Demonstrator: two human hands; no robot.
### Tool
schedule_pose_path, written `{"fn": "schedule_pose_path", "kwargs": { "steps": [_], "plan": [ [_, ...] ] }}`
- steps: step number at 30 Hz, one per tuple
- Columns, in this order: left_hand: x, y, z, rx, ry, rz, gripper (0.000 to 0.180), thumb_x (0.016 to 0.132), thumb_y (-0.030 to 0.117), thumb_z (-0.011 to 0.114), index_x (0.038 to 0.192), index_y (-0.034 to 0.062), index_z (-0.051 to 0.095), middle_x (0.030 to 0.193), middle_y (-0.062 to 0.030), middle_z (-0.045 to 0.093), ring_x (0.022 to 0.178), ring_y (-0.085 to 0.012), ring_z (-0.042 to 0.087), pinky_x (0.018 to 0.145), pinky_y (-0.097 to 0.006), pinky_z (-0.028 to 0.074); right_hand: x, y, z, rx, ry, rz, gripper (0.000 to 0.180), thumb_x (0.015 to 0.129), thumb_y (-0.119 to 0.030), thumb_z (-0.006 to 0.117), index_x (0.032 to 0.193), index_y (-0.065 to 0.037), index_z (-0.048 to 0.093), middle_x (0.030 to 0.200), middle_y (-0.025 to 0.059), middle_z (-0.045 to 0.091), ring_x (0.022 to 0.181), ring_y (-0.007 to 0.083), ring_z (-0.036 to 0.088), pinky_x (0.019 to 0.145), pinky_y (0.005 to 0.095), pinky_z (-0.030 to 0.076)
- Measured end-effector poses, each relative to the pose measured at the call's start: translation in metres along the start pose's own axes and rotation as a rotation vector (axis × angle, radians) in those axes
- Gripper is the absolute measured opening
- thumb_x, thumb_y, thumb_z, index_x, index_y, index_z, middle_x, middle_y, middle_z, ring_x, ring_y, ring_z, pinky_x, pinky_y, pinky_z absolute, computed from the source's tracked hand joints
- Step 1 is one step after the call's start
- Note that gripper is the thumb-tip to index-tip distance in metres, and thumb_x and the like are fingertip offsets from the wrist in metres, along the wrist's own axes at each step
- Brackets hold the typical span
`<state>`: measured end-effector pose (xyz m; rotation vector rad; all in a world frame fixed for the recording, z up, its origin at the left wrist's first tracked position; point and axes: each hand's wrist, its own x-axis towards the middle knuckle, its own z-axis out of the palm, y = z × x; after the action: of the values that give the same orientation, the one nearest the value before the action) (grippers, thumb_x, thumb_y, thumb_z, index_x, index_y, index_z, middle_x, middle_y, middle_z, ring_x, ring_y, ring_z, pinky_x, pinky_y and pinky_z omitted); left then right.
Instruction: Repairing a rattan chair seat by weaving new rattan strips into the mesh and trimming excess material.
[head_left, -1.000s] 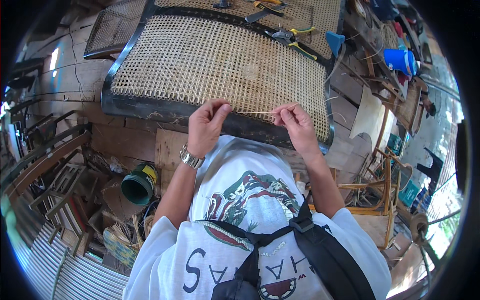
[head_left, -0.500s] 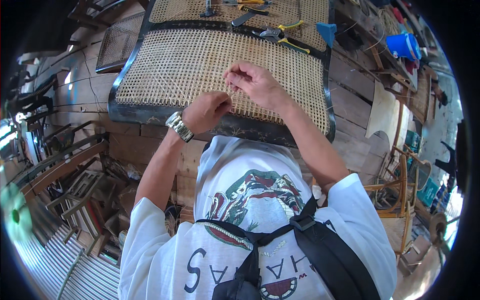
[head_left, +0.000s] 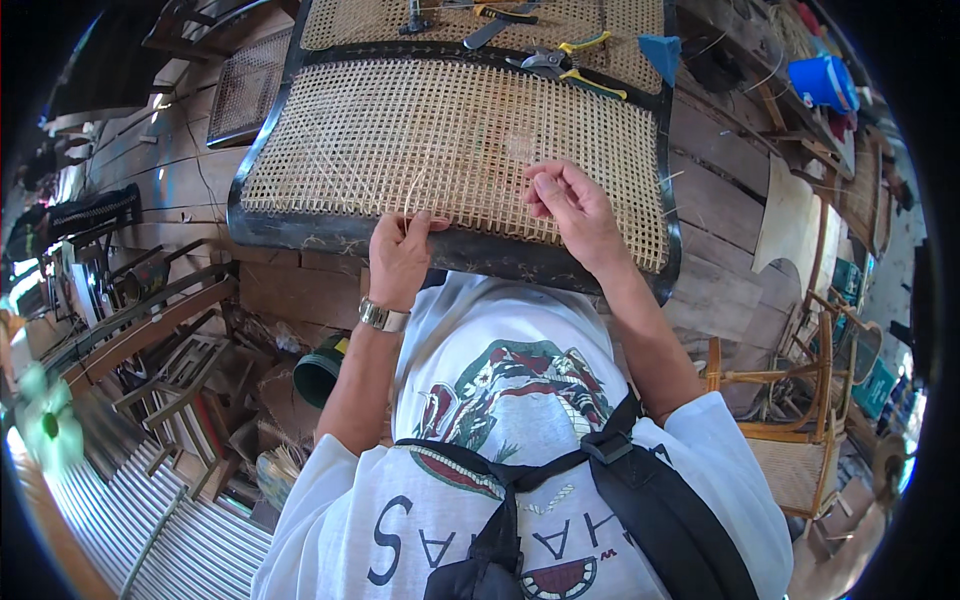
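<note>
A woven cane panel (head_left: 340, 140) in a dark wooden frame (head_left: 310, 230) lies in front of me. At its near edge, my left hand (head_left: 400, 258), with a metal watch on the wrist, has thumb and fingers closed in a pinch. A thin pale cane strand (head_left: 416, 182) rises from these fingertips over the weave. My right hand (head_left: 580, 215) hovers over the panel's right half, its fingers curled and pressed together. Whatever they pinch, if anything, is too fine to make out. Yellow-handled pruning shears (head_left: 552, 62) lie across the frame's dark crossbar, beyond my hands.
At the far end lie a flat metal tool (head_left: 490, 32), a hammer (head_left: 416, 18) and a blue wedge-shaped piece (head_left: 660, 57). A blue bucket (head_left: 825, 84) stands at far right. Wooden chair frames (head_left: 790, 380) crowd the right side; a dark green bucket (head_left: 318, 374) sits by my left forearm.
My hands have moved apart: the left has turned and shifted left along the near edge, the right has moved right and nearer to me. The view has shifted slightly.
</note>
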<state>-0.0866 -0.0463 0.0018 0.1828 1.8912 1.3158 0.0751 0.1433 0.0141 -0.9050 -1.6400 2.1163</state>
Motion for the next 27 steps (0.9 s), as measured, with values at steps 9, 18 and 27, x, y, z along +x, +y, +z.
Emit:
{"fn": "schedule_pose_path", "kwargs": {
  "steps": [9,18,27],
  "plan": [
    [0.004,0.012,-0.006,0.669,0.151,0.544,0.009,0.088,0.006,0.062,0.084,0.0008,0.056,0.073,-0.0139,0.060,0.069,-0.0333,0.059,0.063,-0.040,0.047,-0.024,0.012,0.014,-0.060,0.088,-0.009,0.018,0.103,-0.019,0.056,0.107,-0.004,0.064,0.084,0.0006,0.062,0.074,0.0062,0.056,0.066,0.0207,0.047],
    [0.075,0.028,-0.020,0.662,-0.365,0.753,0.006,0.082,0.001,0.063,0.080,-0.0010,0.058,0.080,-0.0160,0.059,0.071,-0.0348,0.058,0.063,-0.044,0.048,-0.042,0.023,0.073,-0.164,0.479,-0.007,0.019,0.102,-0.016,0.058,0.107,0.000,0.064,0.087,0.0023,0.064,0.080,0.0080,0.059,0.073,0.0234,0.050],
    [0.185,0.038,-0.071,0.073,-0.603,0.110,0.016,0.082,0.008,0.079,0.087,0.0040,0.064,0.082,-0.0047,0.070,0.066,-0.0076,0.058,0.058,-0.023,0.044,-0.025,0.016,0.128,-0.565,0.567,-0.015,0.013,0.093,-0.011,0.066,0.101,0.000,0.067,0.088,0.0044,0.065,0.078,0.0114,0.061,0.069,0.0279,0.049]
  ]
}}
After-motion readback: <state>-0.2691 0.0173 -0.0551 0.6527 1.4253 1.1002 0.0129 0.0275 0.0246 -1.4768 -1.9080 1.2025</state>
